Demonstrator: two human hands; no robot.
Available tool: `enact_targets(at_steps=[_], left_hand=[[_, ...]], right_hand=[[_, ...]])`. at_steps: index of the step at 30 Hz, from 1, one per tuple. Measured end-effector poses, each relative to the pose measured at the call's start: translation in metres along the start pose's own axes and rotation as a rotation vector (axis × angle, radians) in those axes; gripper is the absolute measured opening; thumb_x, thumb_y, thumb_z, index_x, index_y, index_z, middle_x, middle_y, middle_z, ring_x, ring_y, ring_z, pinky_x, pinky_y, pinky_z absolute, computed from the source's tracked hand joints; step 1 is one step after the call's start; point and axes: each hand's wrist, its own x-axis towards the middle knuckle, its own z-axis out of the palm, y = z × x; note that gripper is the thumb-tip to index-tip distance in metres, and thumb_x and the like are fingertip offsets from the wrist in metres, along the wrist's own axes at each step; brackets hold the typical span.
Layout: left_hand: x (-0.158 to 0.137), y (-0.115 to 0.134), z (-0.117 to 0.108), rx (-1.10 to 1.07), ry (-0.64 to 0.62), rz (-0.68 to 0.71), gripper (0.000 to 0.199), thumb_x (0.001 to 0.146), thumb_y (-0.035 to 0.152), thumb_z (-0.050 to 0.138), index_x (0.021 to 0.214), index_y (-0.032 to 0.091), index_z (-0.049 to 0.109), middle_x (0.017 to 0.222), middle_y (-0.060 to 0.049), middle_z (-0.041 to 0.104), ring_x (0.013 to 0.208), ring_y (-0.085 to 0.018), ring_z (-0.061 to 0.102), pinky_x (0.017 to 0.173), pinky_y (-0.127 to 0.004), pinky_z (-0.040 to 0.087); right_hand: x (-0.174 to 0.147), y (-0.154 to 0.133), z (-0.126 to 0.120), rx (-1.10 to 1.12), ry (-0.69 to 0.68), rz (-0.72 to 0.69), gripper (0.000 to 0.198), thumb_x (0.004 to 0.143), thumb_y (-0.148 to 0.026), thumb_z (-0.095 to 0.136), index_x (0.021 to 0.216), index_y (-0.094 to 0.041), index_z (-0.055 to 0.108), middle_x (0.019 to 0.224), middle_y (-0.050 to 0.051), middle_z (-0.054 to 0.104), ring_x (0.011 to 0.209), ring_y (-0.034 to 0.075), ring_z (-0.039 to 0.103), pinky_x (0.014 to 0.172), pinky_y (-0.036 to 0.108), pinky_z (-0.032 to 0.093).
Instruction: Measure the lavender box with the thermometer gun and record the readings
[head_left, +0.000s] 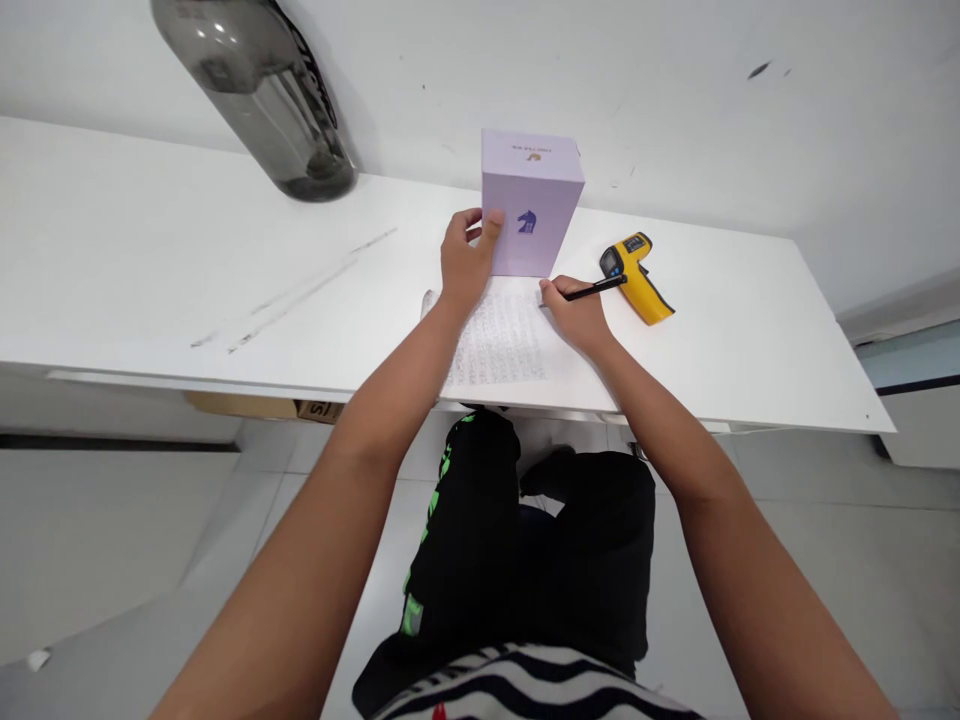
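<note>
A lilac box with a dark blue horse-head emblem stands upright on the white table. My left hand grips its left edge, thumb on the front face and the other fingers round the side. Below the box lies a sheet of paper covered in dense rows of writing. My right hand holds a black pen, its tip down at the paper's upper right edge. To the right of that hand, a yellow and black infrared thermometer gun rests on the table, close to the pen's back end.
A tall grey see-through water bottle with liquid in it stands at the back left against the wall. The white table bears dark scuff lines on its left part. Beneath its front edge a cardboard box shows.
</note>
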Motion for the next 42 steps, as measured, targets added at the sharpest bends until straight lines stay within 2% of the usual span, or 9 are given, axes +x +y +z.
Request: enact_targets(at_steps=[6,12,17,25,31,33,36,39,42], left_hand=[[0.006,-0.009,-0.004,-0.009,-0.063,0.034,0.069,0.09,0.096,0.071,0.121,0.035,0.072,0.137,-0.007,0.081,0.139,-0.032,0.073,0.112,-0.047,0.062],[0.012,-0.011,-0.006,0.057,-0.13,0.029,0.083,0.083,0.11,0.059,0.122,0.036,0.065,0.141,-0.005,0.079,0.139,-0.028,0.065,0.123,-0.052,0.054],[0.01,-0.005,-0.006,0.019,-0.119,0.006,0.093,0.069,0.119,0.056,0.114,0.038,0.066,0.14,-0.005,0.078,0.138,-0.035,0.067,0.125,-0.056,0.055],[0.008,0.003,-0.008,0.158,-0.163,0.011,0.076,0.096,0.104,0.048,0.128,0.037,0.063,0.152,-0.003,0.074,0.145,-0.027,0.066,0.133,-0.052,0.051],[0.003,0.001,-0.003,0.04,-0.208,0.043,0.117,0.077,0.104,0.077,0.165,0.035,0.043,0.176,-0.005,0.06,0.166,-0.031,0.051,0.142,-0.054,0.043],[0.002,0.0,-0.002,-0.007,-0.254,0.044,0.128,0.074,0.101,0.082,0.173,0.034,0.033,0.181,-0.008,0.056,0.17,-0.033,0.05,0.142,-0.056,0.044],[0.002,-0.002,-0.001,-0.027,-0.257,0.031,0.137,0.067,0.102,0.085,0.174,0.034,0.032,0.18,-0.013,0.056,0.174,-0.036,0.048,0.141,-0.06,0.046],[0.002,-0.003,0.0,-0.047,-0.228,0.041,0.138,0.066,0.097,0.09,0.178,0.041,0.032,0.18,-0.011,0.056,0.174,-0.04,0.049,0.139,-0.06,0.049],[0.002,-0.003,-0.001,-0.04,-0.221,0.031,0.154,0.063,0.095,0.092,0.185,0.039,0.018,0.178,-0.015,0.059,0.174,-0.041,0.049,0.141,-0.06,0.046]], right_hand=[[0.001,0.004,0.002,0.029,-0.002,-0.002,0.051,0.107,-0.051,0.07,0.068,-0.027,0.048,0.068,-0.002,0.05,0.075,0.019,0.053,0.075,0.037,0.047],[0.003,0.009,0.003,0.07,0.009,-0.035,0.046,0.107,-0.058,0.073,0.078,-0.027,0.056,0.069,-0.003,0.046,0.079,0.019,0.056,0.077,0.037,0.05],[0.005,0.013,0.004,0.043,0.024,-0.036,0.04,0.111,-0.054,0.069,0.084,-0.026,0.062,0.072,-0.003,0.044,0.082,0.019,0.058,0.079,0.036,0.053],[0.003,0.016,0.002,0.009,0.034,-0.025,0.042,0.114,-0.049,0.066,0.08,-0.024,0.061,0.076,-0.001,0.05,0.088,0.02,0.063,0.084,0.038,0.055],[0.001,0.006,-0.005,-0.008,0.167,-0.068,0.034,0.114,-0.052,0.066,0.097,-0.024,0.072,0.091,0.002,0.069,0.095,0.022,0.066,0.096,0.04,0.057],[0.0,0.003,-0.01,-0.029,0.152,-0.082,0.035,0.113,-0.057,0.066,0.105,-0.025,0.076,0.097,0.004,0.074,0.101,0.024,0.07,0.099,0.04,0.057],[-0.003,0.002,-0.015,-0.125,0.045,-0.138,0.042,0.111,-0.062,0.065,0.095,-0.026,0.078,0.104,0.007,0.081,0.11,0.028,0.075,0.102,0.041,0.056],[-0.008,0.003,-0.017,-0.262,-0.043,-0.206,0.033,0.11,-0.052,0.068,0.093,-0.026,0.08,0.112,0.01,0.085,0.112,0.03,0.078,0.102,0.039,0.055],[-0.011,0.003,-0.014,-0.393,-0.051,-0.193,0.024,0.108,-0.034,0.064,0.122,-0.026,0.083,0.129,0.01,0.087,0.117,0.031,0.08,0.1,0.039,0.058]])
